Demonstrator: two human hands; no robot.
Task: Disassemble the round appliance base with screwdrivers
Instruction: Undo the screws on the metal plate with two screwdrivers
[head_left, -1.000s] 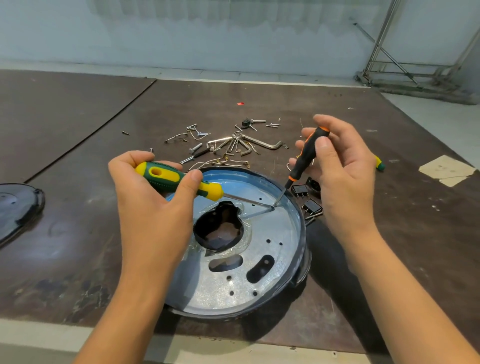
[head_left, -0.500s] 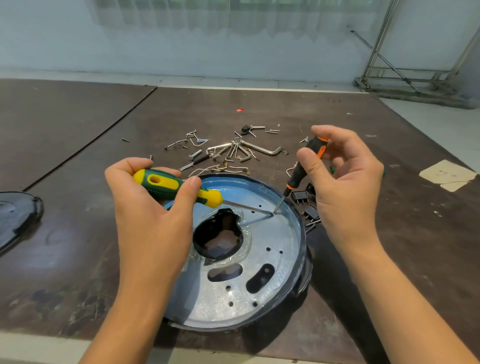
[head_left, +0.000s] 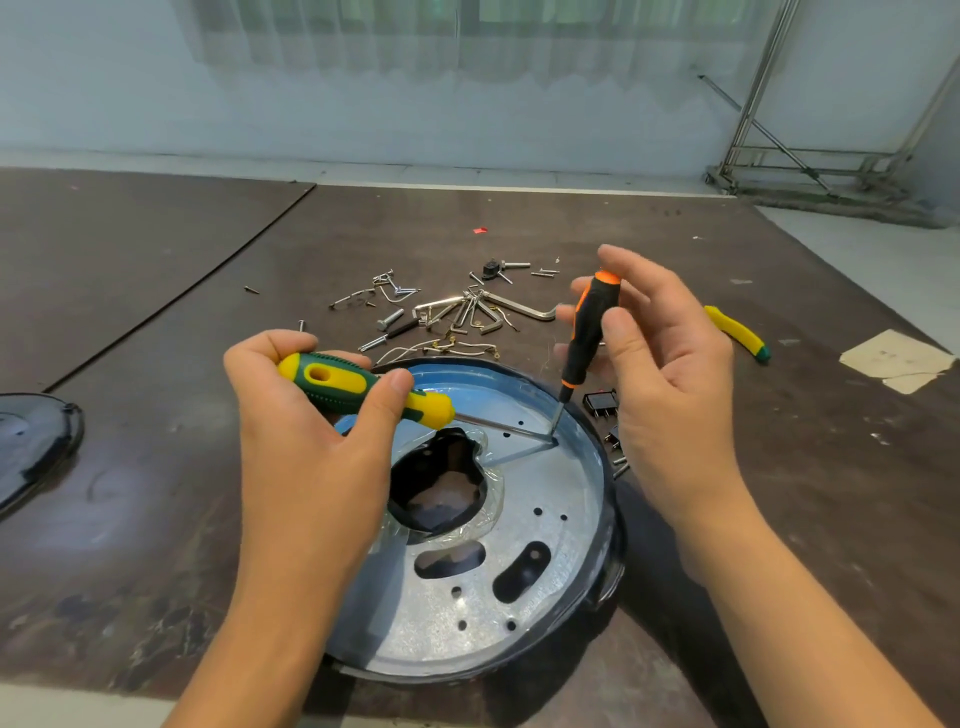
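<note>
The round appliance base (head_left: 524, 587) lies on the dark table, a silver metal plate with holes inside a dark rim. My left hand (head_left: 311, 447) grips a green-and-yellow screwdriver (head_left: 363, 387), its shaft lying almost flat across the plate toward the right. My right hand (head_left: 660, 374) pinches a black-and-orange screwdriver (head_left: 589, 327) held nearly upright. Both tips meet at one spot near the plate's upper right rim.
Loose screws, hex keys and wire clips (head_left: 457, 312) lie scattered beyond the base. Small black parts (head_left: 601, 402) sit by its right rim. Another yellow-green tool (head_left: 737, 332) lies at right, a dark cover (head_left: 31, 441) at the left edge, a paper scrap (head_left: 898, 358) far right.
My right hand has shifted its fingers on the orange-black handle, which now stands more upright. My left hand and its screwdriver stay in place. The view has tilted slightly.
</note>
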